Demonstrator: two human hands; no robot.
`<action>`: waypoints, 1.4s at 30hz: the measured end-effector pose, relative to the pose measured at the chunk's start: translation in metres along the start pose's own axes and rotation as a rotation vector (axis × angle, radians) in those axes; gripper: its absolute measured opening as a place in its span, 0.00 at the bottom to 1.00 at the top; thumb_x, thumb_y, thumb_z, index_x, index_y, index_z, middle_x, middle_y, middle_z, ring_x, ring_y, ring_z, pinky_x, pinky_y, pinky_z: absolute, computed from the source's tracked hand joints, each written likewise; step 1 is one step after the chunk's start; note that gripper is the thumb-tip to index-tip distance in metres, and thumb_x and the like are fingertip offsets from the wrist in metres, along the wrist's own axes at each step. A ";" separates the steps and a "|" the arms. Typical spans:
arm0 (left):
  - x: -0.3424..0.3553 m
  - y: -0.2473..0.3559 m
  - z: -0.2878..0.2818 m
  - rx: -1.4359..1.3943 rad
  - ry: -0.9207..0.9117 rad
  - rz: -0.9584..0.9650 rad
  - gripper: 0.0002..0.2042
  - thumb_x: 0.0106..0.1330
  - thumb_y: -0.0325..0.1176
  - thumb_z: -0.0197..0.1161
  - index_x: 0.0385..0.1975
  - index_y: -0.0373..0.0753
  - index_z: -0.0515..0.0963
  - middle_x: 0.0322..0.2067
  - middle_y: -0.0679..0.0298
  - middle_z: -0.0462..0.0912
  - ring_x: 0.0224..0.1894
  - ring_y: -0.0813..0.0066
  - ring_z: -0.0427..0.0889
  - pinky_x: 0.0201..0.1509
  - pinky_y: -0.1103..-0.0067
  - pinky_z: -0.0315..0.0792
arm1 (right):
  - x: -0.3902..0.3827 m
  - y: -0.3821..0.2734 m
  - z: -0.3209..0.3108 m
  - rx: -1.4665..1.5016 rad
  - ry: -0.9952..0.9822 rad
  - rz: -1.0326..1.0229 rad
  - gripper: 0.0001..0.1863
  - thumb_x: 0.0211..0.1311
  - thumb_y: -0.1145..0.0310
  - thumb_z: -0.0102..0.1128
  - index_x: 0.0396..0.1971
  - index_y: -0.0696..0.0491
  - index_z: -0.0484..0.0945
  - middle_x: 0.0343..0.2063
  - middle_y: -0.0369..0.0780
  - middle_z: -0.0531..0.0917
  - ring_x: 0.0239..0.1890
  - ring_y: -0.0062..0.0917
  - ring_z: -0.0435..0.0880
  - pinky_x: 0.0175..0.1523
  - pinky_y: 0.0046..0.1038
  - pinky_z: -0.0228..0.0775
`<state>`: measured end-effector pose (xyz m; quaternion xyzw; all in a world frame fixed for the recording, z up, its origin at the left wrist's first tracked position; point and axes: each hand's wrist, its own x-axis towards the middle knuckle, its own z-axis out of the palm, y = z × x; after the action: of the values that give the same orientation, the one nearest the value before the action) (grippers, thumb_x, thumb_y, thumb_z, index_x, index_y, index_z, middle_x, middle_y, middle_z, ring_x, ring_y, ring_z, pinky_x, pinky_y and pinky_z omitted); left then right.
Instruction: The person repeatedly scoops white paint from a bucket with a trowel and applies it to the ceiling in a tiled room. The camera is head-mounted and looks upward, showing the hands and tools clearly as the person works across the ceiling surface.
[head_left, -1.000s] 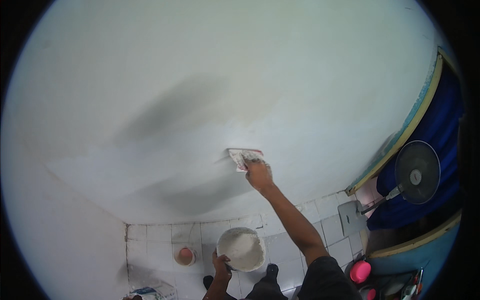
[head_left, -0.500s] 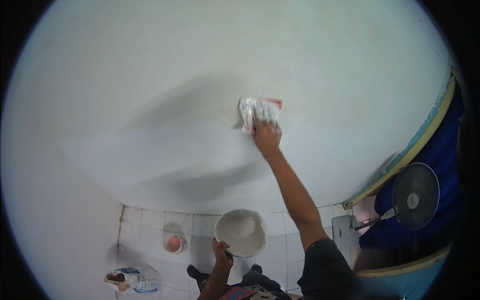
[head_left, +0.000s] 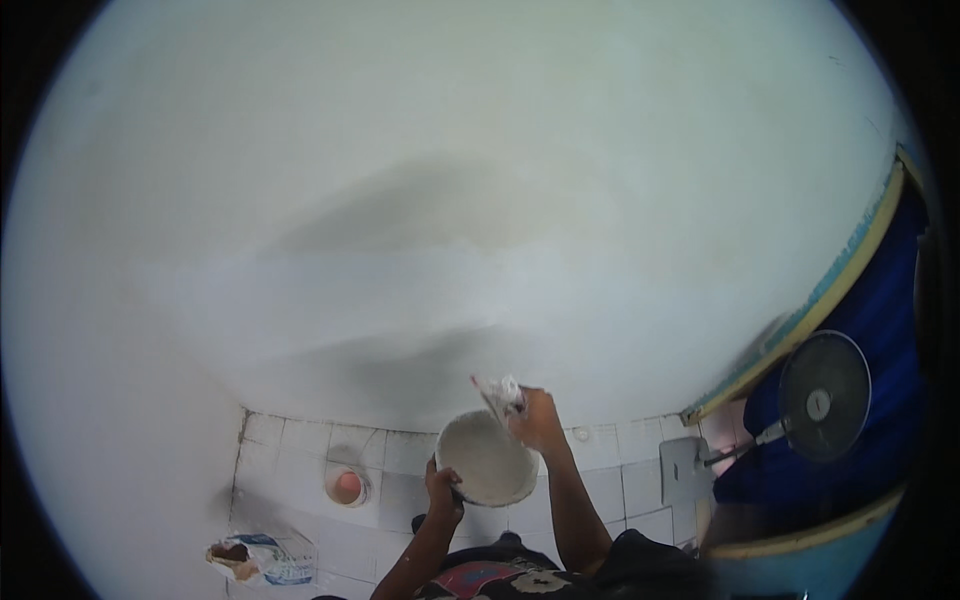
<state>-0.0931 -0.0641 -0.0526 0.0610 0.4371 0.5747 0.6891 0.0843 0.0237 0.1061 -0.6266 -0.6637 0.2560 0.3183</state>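
Observation:
A round pale bucket (head_left: 480, 466) of off-white paste is held low in front of me, with my left hand (head_left: 443, 482) closed on its left side. My right hand (head_left: 530, 420) grips a flat scraper (head_left: 496, 394) smeared with white, red at one edge, tilted just above the right rim of the bucket. Behind them rises a white wall (head_left: 480, 150) with faint beige patches and soft grey shadows.
Below lie white floor tiles (head_left: 365, 555), with a small cup (head_left: 347, 488) holding something pink and a torn bag (head_left: 268, 560) at lower left. At right stand a standing fan (head_left: 818, 395) and a blue curtain (head_left: 890, 290) in a yellow-edged doorway (head_left: 870, 240).
My right hand first moved up the wall with the scraper, then came down to the bucket, turning the tool. My left hand still holds the bucket.

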 end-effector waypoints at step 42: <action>0.053 -0.030 0.127 0.014 -0.061 0.061 0.39 0.36 0.23 0.51 0.60 0.38 0.63 0.45 0.57 0.72 0.46 0.62 0.74 0.46 0.73 0.74 | 0.204 0.050 -0.157 -0.656 0.593 -0.726 0.31 0.45 0.74 0.63 0.56 0.49 0.75 0.31 0.44 0.83 0.37 0.38 0.82 0.52 0.40 0.72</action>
<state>0.0121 0.0244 -0.0209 0.0966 0.4180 0.5901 0.6839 0.2324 0.2216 0.1948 -0.4696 -0.7635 -0.2759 0.3472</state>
